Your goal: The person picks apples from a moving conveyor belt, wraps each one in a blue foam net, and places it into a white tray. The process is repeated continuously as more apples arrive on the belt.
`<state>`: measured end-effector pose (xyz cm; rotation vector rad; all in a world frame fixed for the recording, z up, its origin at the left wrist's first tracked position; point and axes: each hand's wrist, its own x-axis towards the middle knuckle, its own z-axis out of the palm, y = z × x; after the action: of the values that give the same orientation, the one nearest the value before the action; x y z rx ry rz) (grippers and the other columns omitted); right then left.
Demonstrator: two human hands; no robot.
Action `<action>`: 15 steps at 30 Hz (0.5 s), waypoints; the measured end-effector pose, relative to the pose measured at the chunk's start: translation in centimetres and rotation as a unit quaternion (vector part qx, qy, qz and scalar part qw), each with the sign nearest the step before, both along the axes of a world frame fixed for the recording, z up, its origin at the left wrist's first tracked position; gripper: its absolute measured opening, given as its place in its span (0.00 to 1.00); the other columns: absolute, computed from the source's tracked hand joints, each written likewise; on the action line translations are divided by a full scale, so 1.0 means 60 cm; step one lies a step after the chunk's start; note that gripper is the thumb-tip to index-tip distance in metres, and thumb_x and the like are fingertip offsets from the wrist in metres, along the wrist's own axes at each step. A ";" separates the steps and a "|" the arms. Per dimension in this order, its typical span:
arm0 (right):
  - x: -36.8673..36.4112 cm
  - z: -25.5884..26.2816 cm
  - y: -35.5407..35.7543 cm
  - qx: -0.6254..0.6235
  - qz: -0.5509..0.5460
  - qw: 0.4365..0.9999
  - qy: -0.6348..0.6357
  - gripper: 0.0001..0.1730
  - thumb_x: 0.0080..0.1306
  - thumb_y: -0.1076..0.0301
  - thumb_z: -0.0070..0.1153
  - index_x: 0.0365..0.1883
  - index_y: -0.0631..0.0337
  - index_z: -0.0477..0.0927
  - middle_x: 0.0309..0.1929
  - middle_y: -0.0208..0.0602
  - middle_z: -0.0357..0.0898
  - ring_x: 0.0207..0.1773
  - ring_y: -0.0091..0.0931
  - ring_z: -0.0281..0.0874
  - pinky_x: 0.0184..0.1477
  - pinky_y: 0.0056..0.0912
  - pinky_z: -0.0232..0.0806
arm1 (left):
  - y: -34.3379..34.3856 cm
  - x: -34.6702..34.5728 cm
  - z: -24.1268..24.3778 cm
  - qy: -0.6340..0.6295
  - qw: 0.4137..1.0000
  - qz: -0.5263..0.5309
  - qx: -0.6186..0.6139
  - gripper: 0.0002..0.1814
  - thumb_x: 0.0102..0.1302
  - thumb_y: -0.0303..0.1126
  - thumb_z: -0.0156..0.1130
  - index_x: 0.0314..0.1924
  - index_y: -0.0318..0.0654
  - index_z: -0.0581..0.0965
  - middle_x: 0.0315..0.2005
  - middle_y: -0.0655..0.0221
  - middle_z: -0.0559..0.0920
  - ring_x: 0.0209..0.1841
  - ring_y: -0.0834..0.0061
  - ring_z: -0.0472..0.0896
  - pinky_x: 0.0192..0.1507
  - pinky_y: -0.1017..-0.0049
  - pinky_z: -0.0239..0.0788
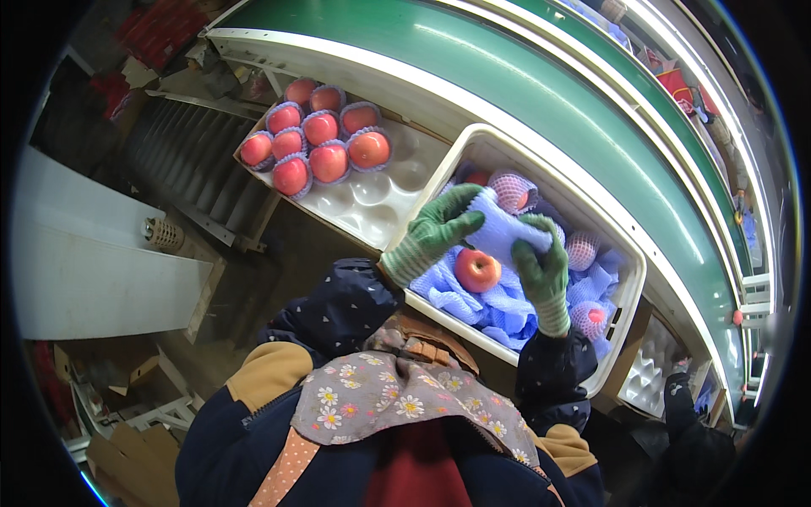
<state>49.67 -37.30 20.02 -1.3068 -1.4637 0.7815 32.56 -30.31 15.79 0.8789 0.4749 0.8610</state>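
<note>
A blue foam net sleeve is stretched between my two hands, with its far end in the green-gloved fingers of my left hand. My right hand, also gloved in green, pinches its other end. Whether anything is inside the sleeve, I cannot tell. Both hands are over a white plastic crate. Just below the sleeve, a bare red apple rests on loose blue foam nets. Apples in pink nets, such as one netted apple, lie around the crate's far and right sides.
Left of the crate is a carton with a white molded tray, holding several apples in purple nets. A green conveyor belt curves behind. Metal rollers stand at left. Another person's dark sleeve shows at right beside another tray.
</note>
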 end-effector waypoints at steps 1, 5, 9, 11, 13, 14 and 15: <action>-0.006 0.001 -0.012 0.001 -0.015 1.000 0.012 0.15 0.57 0.71 0.47 0.43 0.65 0.69 0.35 0.33 0.71 0.34 0.20 0.69 0.37 0.22 0.64 | -0.003 0.007 0.002 -0.042 0.999 -0.018 -0.007 0.26 0.58 0.32 0.58 0.55 0.35 0.62 0.46 0.67 0.70 0.43 0.80 0.71 0.47 0.80 0.64; 0.080 -0.025 -0.066 -0.238 0.102 0.925 0.277 0.26 0.58 0.55 0.47 0.50 0.64 0.67 0.40 0.34 0.72 0.38 0.22 0.71 0.42 0.22 0.64 | -0.022 0.022 0.033 -0.128 0.983 -0.067 -0.110 0.18 0.54 0.28 0.61 0.45 0.37 0.68 0.35 0.71 0.73 0.42 0.76 0.73 0.47 0.78 0.66; 0.018 -0.020 -0.051 -0.083 0.017 0.924 0.374 0.34 0.60 0.44 0.44 0.55 0.64 0.63 0.49 0.37 0.70 0.48 0.26 0.69 0.49 0.27 0.63 | -0.048 0.029 0.012 -0.183 0.960 -0.171 -0.126 0.24 0.49 0.27 0.63 0.47 0.38 0.68 0.37 0.68 0.75 0.43 0.73 0.74 0.49 0.72 0.66; -0.008 -0.004 -0.066 -0.148 0.060 0.938 0.309 0.21 0.63 0.66 0.46 0.54 0.64 0.65 0.49 0.36 0.69 0.50 0.25 0.66 0.52 0.26 0.58 | -0.061 0.040 0.052 -0.219 0.937 -0.246 -0.117 0.22 0.51 0.27 0.63 0.47 0.35 0.70 0.40 0.67 0.76 0.45 0.74 0.74 0.48 0.75 0.66; -0.027 0.024 -0.071 -0.060 0.032 0.974 0.216 0.17 0.62 0.68 0.46 0.50 0.64 0.68 0.47 0.35 0.70 0.48 0.23 0.67 0.51 0.24 0.59 | -0.058 0.038 0.027 -0.188 0.949 -0.226 -0.112 0.21 0.52 0.27 0.63 0.48 0.35 0.71 0.40 0.67 0.77 0.44 0.77 0.74 0.47 0.78 0.66; -0.038 0.017 -0.065 0.082 -0.011 0.986 0.142 0.13 0.62 0.69 0.46 0.45 0.65 0.70 0.43 0.34 0.71 0.45 0.22 0.68 0.49 0.23 0.60 | -0.056 0.038 0.018 -0.155 0.963 -0.204 -0.088 0.20 0.53 0.26 0.62 0.47 0.35 0.72 0.38 0.68 0.78 0.43 0.78 0.75 0.46 0.78 0.67; -0.053 0.032 -0.069 0.020 -0.083 0.979 0.185 0.10 0.63 0.68 0.46 0.40 0.64 0.72 0.37 0.31 0.72 0.39 0.21 0.70 0.44 0.22 0.63 | -0.056 0.035 0.017 -0.120 0.974 -0.179 -0.065 0.18 0.53 0.26 0.62 0.46 0.34 0.73 0.37 0.69 0.78 0.42 0.79 0.75 0.46 0.79 0.67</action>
<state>46.48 -41.46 21.91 -1.1639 -1.0555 0.8281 34.64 -33.66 16.83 0.7006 0.1508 0.5861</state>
